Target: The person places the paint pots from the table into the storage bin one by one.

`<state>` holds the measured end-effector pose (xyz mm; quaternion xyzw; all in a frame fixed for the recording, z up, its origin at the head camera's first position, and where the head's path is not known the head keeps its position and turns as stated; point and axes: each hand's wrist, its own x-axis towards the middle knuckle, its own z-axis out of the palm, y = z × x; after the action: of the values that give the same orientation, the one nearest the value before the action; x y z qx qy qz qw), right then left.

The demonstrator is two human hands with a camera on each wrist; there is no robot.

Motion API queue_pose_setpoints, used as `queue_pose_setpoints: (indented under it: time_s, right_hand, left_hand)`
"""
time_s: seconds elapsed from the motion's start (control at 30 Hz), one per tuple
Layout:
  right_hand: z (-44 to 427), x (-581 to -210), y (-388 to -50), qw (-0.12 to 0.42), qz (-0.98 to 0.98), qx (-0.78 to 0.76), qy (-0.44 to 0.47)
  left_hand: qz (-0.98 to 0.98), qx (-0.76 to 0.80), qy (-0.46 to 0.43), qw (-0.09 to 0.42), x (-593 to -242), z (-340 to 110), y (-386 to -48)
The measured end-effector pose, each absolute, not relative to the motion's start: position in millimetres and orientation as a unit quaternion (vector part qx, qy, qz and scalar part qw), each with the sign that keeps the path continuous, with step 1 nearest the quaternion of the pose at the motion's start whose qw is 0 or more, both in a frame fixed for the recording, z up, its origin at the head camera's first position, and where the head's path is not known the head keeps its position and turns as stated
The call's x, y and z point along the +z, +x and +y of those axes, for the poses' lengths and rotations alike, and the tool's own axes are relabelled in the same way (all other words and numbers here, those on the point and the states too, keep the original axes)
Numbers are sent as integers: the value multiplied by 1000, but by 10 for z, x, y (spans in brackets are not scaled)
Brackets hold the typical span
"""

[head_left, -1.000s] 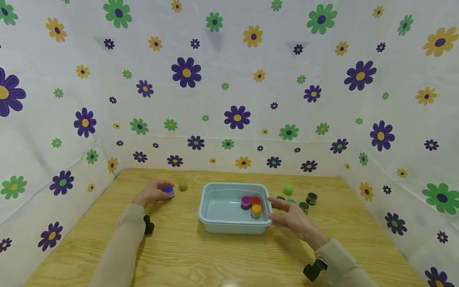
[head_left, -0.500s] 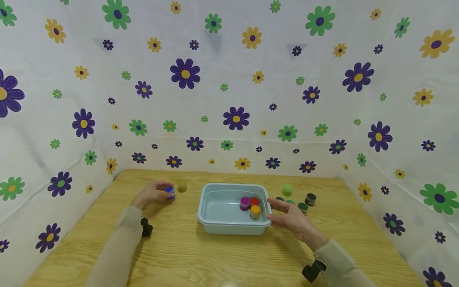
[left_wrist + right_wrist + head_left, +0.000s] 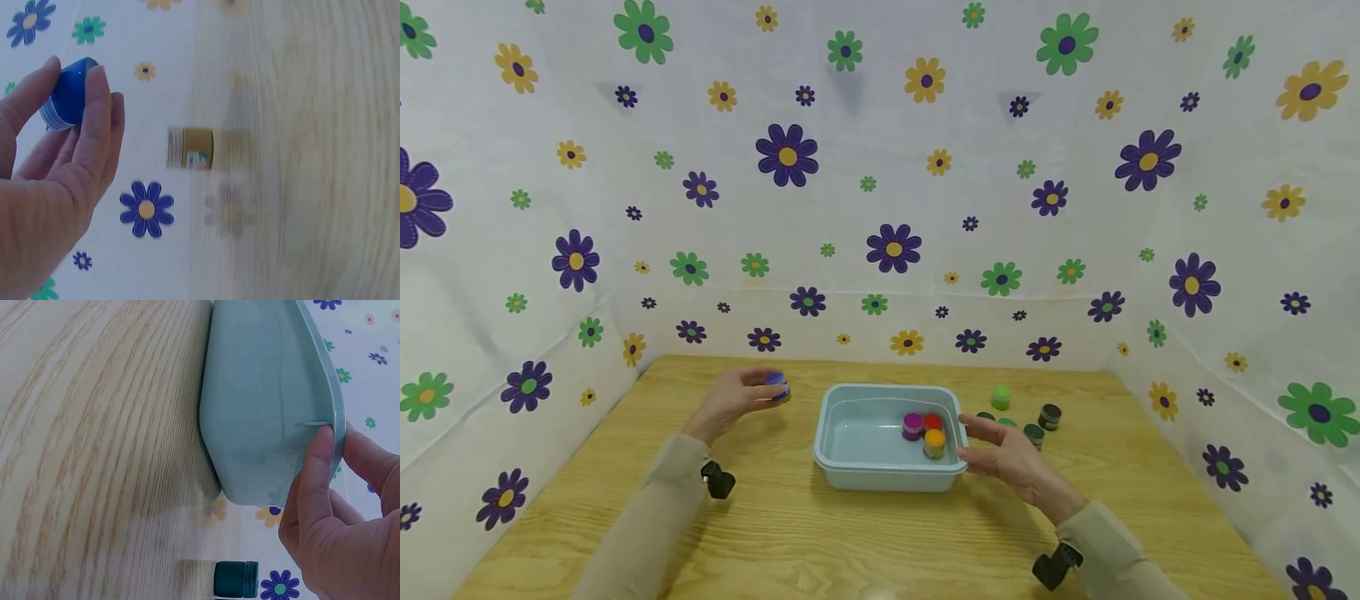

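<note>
Raised off the table, a blue-lidded jar (image 3: 777, 383) (image 3: 70, 94) is pinched between the thumb and fingers of my left hand (image 3: 730, 403) (image 3: 62, 181). Just beyond it stands a yellow jar (image 3: 198, 148), mostly hidden in the head view. My right hand (image 3: 1022, 465) (image 3: 344, 531) grips the right rim of a light blue bin (image 3: 891, 480) (image 3: 262, 394), fingers on both sides of the edge. Inside the bin, toward its right end, are a purple jar (image 3: 912, 427), a red jar (image 3: 932, 422) and an orange jar (image 3: 934, 444).
Right of the bin stand a light green jar (image 3: 1002, 397), a black-lidded jar (image 3: 1050, 417) and several dark or green jars, such as a dark green one (image 3: 1033, 435) (image 3: 235, 579), some partly behind my right hand. Flowered cloth (image 3: 850, 208) surrounds the wooden table (image 3: 820, 550).
My left hand has lifted the blue jar and moved it right and away from me, so that it now covers most of the yellow one. My right hand stays at the bin's rim.
</note>
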<state>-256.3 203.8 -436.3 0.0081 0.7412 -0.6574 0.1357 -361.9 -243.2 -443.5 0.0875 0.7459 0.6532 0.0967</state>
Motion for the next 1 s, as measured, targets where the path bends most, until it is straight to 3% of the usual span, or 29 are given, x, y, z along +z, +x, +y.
queue_pose_setpoints:
  time_s: [0.47,1.0]
  right_hand:
    - [2007,-4401,-2539,119,720,-683,22]
    - [2007,-4412,-2518,122,703,-700,20]
  left_hand:
    - [720,682,111,64,-4384,-1924,-3503]
    - [774,609,159,66,-4245,-1354,-3321]
